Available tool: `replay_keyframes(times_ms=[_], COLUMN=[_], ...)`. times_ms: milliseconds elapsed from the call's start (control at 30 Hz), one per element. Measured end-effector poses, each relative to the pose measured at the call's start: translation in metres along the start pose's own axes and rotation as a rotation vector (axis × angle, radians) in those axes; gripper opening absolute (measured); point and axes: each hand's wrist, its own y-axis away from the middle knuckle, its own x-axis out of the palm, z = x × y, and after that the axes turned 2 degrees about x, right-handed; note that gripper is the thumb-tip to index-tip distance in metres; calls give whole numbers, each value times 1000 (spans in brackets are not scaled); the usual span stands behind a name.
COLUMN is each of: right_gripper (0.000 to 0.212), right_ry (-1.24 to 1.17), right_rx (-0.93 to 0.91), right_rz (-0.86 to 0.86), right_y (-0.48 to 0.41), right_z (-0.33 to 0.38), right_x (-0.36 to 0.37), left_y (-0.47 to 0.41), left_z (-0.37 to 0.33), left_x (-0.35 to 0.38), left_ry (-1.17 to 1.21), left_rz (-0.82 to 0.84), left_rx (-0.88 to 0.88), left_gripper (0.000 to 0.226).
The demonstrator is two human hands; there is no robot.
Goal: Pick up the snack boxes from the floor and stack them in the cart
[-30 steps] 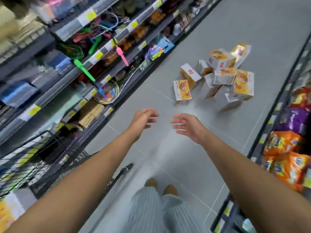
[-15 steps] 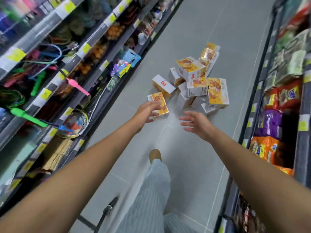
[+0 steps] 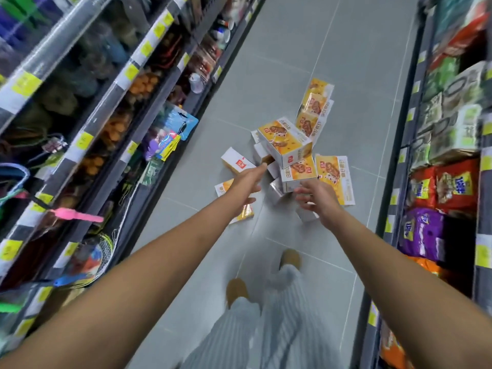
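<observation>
Several yellow-and-white snack boxes (image 3: 286, 146) lie in a loose heap on the grey tiled aisle floor. One flat box (image 3: 335, 179) lies at the heap's right, another (image 3: 237, 163) at its left, and one (image 3: 246, 213) shows partly under my left wrist. My left hand (image 3: 246, 183) reaches out over the near left of the heap, fingers stretched forward, holding nothing. My right hand (image 3: 316, 199) hovers just before the lowest boxes, fingers spread and empty. The cart is out of view.
Stocked shelves (image 3: 111, 107) run along the left of the aisle with hanging toys and nets. A shelf (image 3: 436, 187) of snack bags lines the right. My striped trousers and brown shoes (image 3: 290, 258) stand on the floor behind the heap.
I have stepped closer to the heap and both hands have moved forward to its near edge. The cart, seen at lower left a second ago, has dropped out of view.
</observation>
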Motion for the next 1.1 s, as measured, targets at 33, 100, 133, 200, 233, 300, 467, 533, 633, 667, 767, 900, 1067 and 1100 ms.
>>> replay_keyframes(times_ms=[33,100,133,200,233,300,467,533,633,667,767,900,1067,1100], right_gripper=[15,13,12,11,13,15,24,36,44,48,63,81,52,58], right_ry=[-13,-17,0,69,98,145,250,308,371,393,452,508,458,453], right_rx=[3,21,33,27,15,12,10,31,75,76,120,205,254,266], right_rz=[-7,-12,-10,-10,-15,-36,-83,-89,-48,-33,15,188,370,381], right_y=[-10,-42,-59,-96,-116,-162,-282,-332,-395,-412,-464,-513,-527,-524], right_z=[6,23,33,49,57,75,99,104,96,91,77,56,46,48], right_x=[-1,-5,-8,-12,-15,-19,-29,-28,-26,-26,-24,-25,-22,-20], left_y=[-11,-42,-58,-91,-109,-149,-247,-296,-355,-372,-426,-471,-493,-490], left_z=[-6,-25,-35,-47,-54,-68,-90,-91,-80,-76,-53,-10,36,33], left_x=[4,17,26,41,48,64,94,101,107,107,109,112,115,114], left_ry=[23,44,47,51,64,83,153,172,168,184,271,421,527,525], left_rz=[-12,-30,-39,-46,-49,-71,-118,-162,-206,-215,-239,-190,-161,-156], left_rx=[-24,-70,-89,-115,-133,-150,-214,-263,-354,-380,-437,-496,-436,-429], left_gripper=[48,52,54,56,55,47,45,48,54,58,62,61,66,62])
